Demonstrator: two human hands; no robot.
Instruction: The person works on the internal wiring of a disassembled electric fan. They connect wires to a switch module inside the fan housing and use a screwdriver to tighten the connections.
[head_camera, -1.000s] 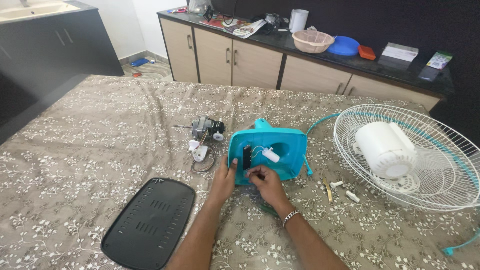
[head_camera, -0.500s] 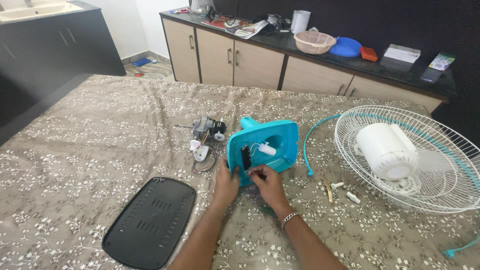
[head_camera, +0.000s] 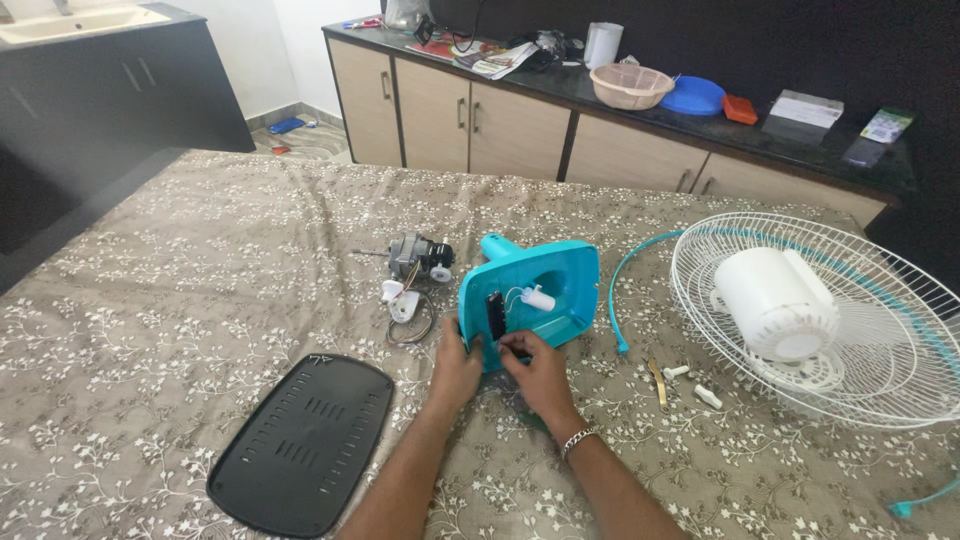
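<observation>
The teal fan base (head_camera: 535, 295) sits at the centre of the frame, tipped up on its near edge so its hollow underside faces the person. Inside it are 1 black switch block (head_camera: 495, 315) and 1 white cylindrical part (head_camera: 538, 298) on thin wires.

The left hand (head_camera: 455, 368) grips the lower left edge of the base and props it. The right hand (head_camera: 535, 368) pinches with its fingertips at the bottom of the switch block; what it grasps, if anything, cannot be told.

To do this step well, in my judgement: keep the left hand firm so the base does not tip, and work the block with small fingertip movements that put no strain on the wires.

Left of centre lies 1 small motor (head_camera: 415, 257) with a loop of wire. At lower left lies 1 black vented cover plate (head_camera: 300, 440). At right lies 1 white wire guard (head_camera: 830, 315) carrying 1 white housing (head_camera: 775, 302). Between base and guard lie 3 small loose parts (head_camera: 680, 378) and 1 teal rim strip (head_camera: 625, 285). All rest on 1 patterned cloth (head_camera: 180, 280).
</observation>
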